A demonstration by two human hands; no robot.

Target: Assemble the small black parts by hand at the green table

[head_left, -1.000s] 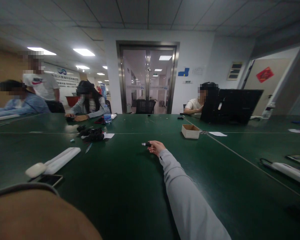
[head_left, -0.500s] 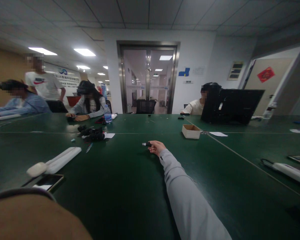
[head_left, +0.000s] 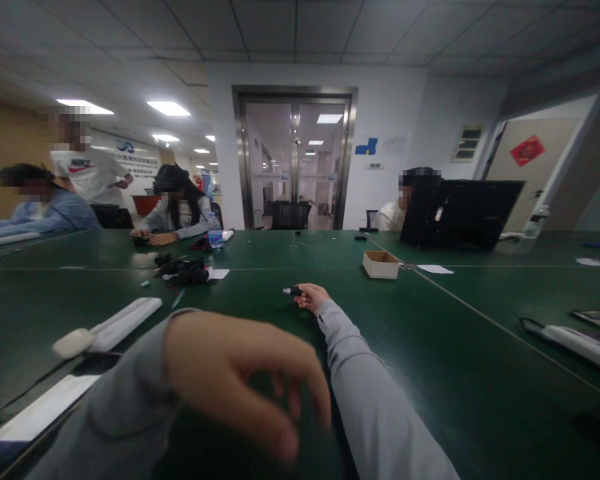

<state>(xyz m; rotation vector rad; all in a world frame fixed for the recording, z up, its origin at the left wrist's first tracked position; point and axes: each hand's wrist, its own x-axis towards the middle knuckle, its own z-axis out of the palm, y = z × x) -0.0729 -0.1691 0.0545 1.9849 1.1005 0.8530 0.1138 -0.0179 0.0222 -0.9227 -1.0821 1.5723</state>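
Note:
Over the green table my right hand is closed, its fingers pinching a small black stick with a silver metal end. The silver end points left, and the fingers hide the rest of it. Large and slightly blurred in the foreground, my left hand hangs with fingers curved downward and thumb apart, nothing visible between them. It is closer to the camera than my right hand and apart from the stick.
An open cardboard box stands beyond my right hand. Left are dark gear, a white power strip and a flat screen device. A water bottle and monitor stand farther off. Several people are around the table.
My left hand has swung from the lower left toward the middle, and its hand and sleeve now show. My right hand stays nearly in place with the black stick.

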